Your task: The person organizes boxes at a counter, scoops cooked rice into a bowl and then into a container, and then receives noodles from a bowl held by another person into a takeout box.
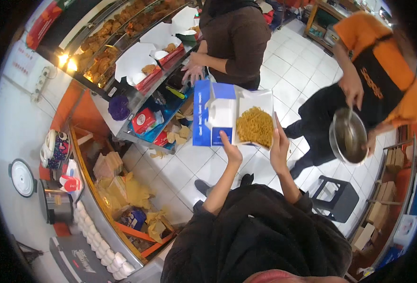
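Both of my hands hold up an opened blue-and-white cardboard food box [223, 106] above the tiled floor. A mound of yellow noodles [255, 126] fills its right side, on white paper or card. My left hand [231, 148] grips the lower edge near the middle, its thumb over the blue panel. Along the right side, my right hand [280, 145] supports the box with extended fingers. The lid part, spread to the left, bears writing. The fingers beneath the box are hidden.
Red boxes [148, 80] with chicken and white rounded portions line the counter by a lit fried-chicken display [105, 32]. One person [235, 39] stands there; another in orange [382, 70] holds a metal bowl [348, 138]. A black stool [335, 198] stands right; wrapped white portions [95, 237] line the left counter.
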Tool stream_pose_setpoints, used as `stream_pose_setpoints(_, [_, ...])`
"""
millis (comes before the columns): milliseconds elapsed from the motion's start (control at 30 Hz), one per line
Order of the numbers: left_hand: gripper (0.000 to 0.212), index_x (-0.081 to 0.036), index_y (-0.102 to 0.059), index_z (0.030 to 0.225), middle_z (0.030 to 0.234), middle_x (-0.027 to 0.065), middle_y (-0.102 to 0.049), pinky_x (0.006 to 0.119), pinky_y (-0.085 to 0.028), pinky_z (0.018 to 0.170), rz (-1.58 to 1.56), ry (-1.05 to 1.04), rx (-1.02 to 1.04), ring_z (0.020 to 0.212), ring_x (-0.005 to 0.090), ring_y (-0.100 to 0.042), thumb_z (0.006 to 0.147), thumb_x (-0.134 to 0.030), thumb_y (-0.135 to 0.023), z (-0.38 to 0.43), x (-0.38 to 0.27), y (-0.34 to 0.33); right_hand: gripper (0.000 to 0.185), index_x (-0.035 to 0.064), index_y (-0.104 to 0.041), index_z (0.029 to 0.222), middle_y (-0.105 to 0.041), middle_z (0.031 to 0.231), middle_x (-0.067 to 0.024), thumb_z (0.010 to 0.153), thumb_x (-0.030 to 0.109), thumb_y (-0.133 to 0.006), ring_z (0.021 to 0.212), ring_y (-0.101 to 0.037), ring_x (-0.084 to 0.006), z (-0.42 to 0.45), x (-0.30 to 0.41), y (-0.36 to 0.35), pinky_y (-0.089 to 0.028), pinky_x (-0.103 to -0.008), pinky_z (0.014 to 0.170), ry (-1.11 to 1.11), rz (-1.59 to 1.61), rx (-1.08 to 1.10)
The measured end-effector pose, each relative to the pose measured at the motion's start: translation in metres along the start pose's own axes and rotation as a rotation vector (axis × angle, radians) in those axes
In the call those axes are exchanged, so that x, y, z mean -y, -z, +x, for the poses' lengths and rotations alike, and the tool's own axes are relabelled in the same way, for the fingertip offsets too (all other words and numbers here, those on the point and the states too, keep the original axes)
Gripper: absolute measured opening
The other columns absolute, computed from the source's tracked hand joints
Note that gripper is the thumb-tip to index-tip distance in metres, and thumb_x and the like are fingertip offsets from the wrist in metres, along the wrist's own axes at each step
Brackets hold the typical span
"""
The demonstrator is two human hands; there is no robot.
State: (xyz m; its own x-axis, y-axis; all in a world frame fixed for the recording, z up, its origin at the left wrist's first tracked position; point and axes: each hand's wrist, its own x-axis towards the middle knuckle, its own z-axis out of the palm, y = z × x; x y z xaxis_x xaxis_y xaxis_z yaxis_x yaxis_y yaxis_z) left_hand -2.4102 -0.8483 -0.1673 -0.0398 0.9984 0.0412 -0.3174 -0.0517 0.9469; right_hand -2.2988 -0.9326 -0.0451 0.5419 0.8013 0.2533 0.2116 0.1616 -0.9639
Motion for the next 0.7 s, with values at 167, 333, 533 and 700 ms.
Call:
stream_pose_setpoints(167, [0.064, 0.004, -0.019, 0.14, 0.145, 0.0119, -0.023, 0.033, -0.016, 0.11, 0.359, -0.114, -0.155, 0.132, 0.0197, -0.027, 0.098, -0.043, -0.027, -0.028, 0.007, 0.03, 0.044, -0.0061, -0.036, 0.134, -0.043, 0.135, -0.0191, 0.097, 0.019, -0.032, 0.124, -0.041, -0.0233, -0.009, -0.005, -0.024, -0.029, -0.0322, 0.104, -0.043, -0.023, 0.072])
stream_pose_setpoints(333, [0.064, -0.001, -0.031, 0.136, 0.135, 0.0103, -0.04, 0.036, -0.028, 0.105, -0.26, 0.054, -0.433, 0.123, 0.0234, -0.04, 0.094, -0.051, -0.033, -0.005, -0.043, 0.069, 0.044, -0.0059, -0.035, 0.134, -0.041, 0.137, -0.0189, 0.096, 0.016, -0.033, 0.128, -0.037, -0.0264, -0.01, 0.009, -0.075, -0.026, -0.0347, 0.106, 0.038, 0.093, 0.243])
stream_pose_setpoints(533, [0.061, 0.002, -0.025, 0.137, 0.14, 0.0159, -0.031, 0.038, -0.022, 0.108, 0.062, -0.17, -0.582, 0.128, 0.0273, -0.032, 0.095, -0.041, -0.035, 0.051, -0.058, 0.136, 0.043, -0.0047, -0.038, 0.133, -0.04, 0.138, -0.0185, 0.096, 0.017, -0.035, 0.127, -0.039, -0.0279, 0.014, 0.006, -0.172, -0.027, -0.0343, 0.105, 0.161, 0.076, 0.374])
stream_pose_setpoints(700, [0.069, 0.0, -0.029, 0.136, 0.138, 0.0125, -0.036, 0.038, -0.026, 0.107, -0.374, -0.071, -0.683, 0.126, 0.0262, -0.037, 0.093, -0.053, -0.031, 0.131, -0.141, 0.151, 0.044, -0.0024, -0.039, 0.134, -0.039, 0.138, -0.0206, 0.092, 0.012, -0.04, 0.126, -0.041, -0.0334, 0.049, 0.013, -0.257, -0.031, -0.0374, 0.103, 0.245, 0.054, 0.428])
